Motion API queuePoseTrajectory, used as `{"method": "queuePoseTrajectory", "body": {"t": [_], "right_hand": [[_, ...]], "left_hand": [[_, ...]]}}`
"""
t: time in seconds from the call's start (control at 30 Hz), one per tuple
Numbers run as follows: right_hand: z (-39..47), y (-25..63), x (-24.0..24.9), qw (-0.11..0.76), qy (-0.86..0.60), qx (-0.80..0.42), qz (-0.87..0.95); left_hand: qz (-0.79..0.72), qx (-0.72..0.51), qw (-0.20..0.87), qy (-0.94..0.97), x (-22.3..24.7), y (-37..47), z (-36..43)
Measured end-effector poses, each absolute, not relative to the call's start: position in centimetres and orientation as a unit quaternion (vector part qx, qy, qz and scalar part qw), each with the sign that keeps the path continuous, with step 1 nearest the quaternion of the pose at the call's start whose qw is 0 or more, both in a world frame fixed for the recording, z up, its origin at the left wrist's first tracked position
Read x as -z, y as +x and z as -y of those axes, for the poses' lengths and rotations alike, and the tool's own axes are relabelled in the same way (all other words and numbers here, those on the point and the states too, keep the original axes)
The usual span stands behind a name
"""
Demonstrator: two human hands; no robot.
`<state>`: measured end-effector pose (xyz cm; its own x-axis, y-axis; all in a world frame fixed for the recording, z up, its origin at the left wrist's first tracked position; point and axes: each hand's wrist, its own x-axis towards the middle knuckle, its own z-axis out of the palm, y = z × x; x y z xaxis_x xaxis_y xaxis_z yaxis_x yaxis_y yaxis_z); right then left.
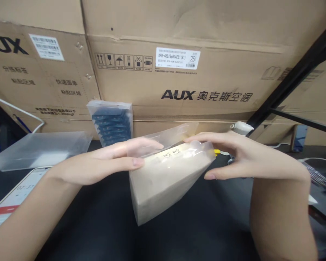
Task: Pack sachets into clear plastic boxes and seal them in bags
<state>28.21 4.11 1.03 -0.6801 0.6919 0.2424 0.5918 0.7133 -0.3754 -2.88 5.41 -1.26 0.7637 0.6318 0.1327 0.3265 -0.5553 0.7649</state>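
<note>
A: Quick one, where's the box and what have I got on it?

B: Pale cream, long rectangular box in a clear plastic sleeve (165,177): tilted, between my hands, above the matte black tabletop (103,232). My left hand (95,165) grips its left end, thumb on the near edge, fingers over by the raised, see-through plastic flap (174,132). My right hand (256,159) is half open at its right end: fingers at the far top edge, thumb off the side. Can't tell how hard they press.

A: Handling notes, fast?

B: My judgement: left takes the weight, snug but not squeezing, since thin plastic would likely dent or crease. Right does the fine work, light fingertips along the flap's fold, pressure even from one end to the other. Pushing at one corner could buckle it or catch the edge.

A: Tilt?

B: I'd level it, or rest its low corner on the tabletop, so nothing slides.

A: Nearby?

B: Clear case of blue packets (111,125) behind the box, to the left; white-edged phone (19,192) well left of it. Elbows clear of that.
</note>
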Motion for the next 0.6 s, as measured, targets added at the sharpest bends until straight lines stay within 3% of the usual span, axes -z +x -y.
{"method": "queuePoseTrajectory", "body": {"t": [0.2, 0.3, 0.47, 0.53, 0.6], "right_hand": [[-4.0, 28.0, -1.1, 0.194, -0.336, -0.152, 0.909], [-3.5, 27.6, -1.0, 0.232, -0.328, -0.069, 0.913], [-1.5, 26.1, -0.6, 0.344, -0.361, 0.191, 0.846], [-0.6, 25.2, -0.3, 0.370, -0.324, 0.213, 0.844], [0.0, 24.1, 0.2, 0.355, -0.277, 0.156, 0.879]], "left_hand": [[-0.272, -0.198, 0.344, 0.877, 1.1, -2.9, -4.9], [-0.289, -0.209, 0.293, 0.887, 1.0, -2.6, -4.3], [-0.320, -0.290, 0.169, 0.886, 1.1, -2.1, -2.9], [-0.313, -0.307, 0.121, 0.891, 1.2, -1.9, -2.3], [-0.308, -0.321, 0.092, 0.891, 1.4, -1.7, -1.7]]}}
